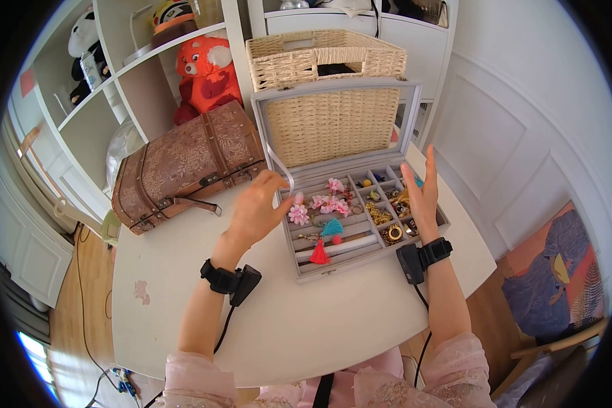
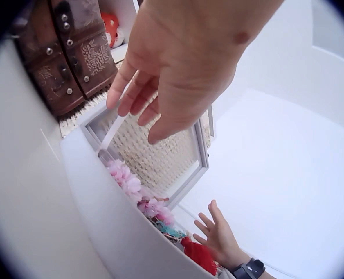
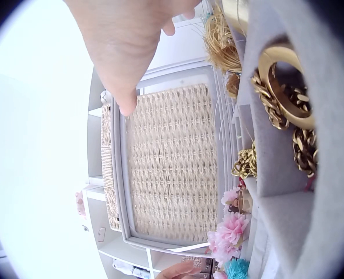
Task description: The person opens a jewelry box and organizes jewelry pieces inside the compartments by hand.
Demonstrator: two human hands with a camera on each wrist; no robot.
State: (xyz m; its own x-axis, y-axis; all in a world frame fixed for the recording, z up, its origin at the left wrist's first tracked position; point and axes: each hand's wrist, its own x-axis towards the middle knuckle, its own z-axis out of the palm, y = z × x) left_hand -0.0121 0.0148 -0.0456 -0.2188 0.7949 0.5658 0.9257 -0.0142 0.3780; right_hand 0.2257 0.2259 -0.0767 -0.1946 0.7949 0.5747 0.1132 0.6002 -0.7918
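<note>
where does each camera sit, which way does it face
On head: facing forward and down at grey compartmented jewellery box; left hand and right hand show.
On left wrist: facing the grey-framed clear lid; both hands show.
On right wrist: facing across box to lid; both hands show.
Wrist views share: lid, cream woven basket.
</note>
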